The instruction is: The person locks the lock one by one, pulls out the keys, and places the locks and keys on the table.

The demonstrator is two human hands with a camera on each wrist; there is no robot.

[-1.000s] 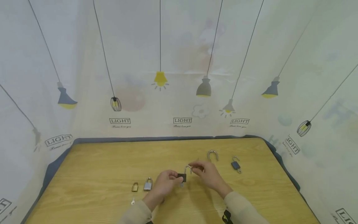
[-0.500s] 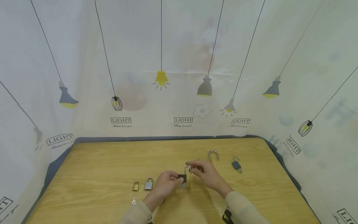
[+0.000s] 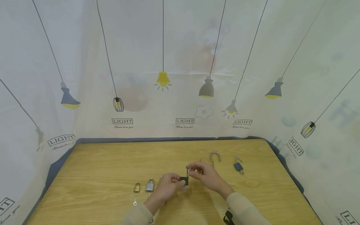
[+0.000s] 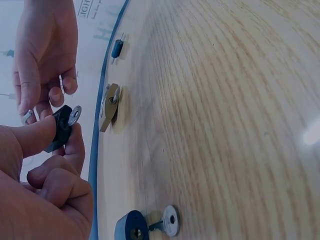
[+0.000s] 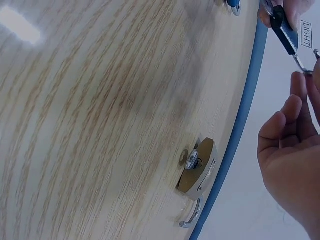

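A small black padlock (image 3: 184, 181) is held off the table in my left hand (image 3: 167, 188), pinched between thumb and fingers. A key (image 4: 74, 115) sticks out of its bottom in the left wrist view. Its shackle (image 3: 187, 172) stands out of the body, swung aside. My right hand (image 3: 207, 175) pinches that shackle with thumb and fingertips, which partly hide it. Just beyond the right hand lies a brass padlock (image 5: 198, 166) with a key in it and its shackle raised.
At the right of the wooden table (image 3: 107, 159) lies a blue padlock (image 3: 238, 166), unlocked, with its key in. To the left are a silver padlock (image 3: 150, 186), a small brass padlock (image 3: 137, 187) and a loose key (image 3: 135, 202). A printed curtain (image 3: 146, 56) hangs behind the table.
The black padlock's shackle has turned about its post, from facing broadside to nearly edge-on. My right fingers have closed in on it. The left hand has hardly moved.
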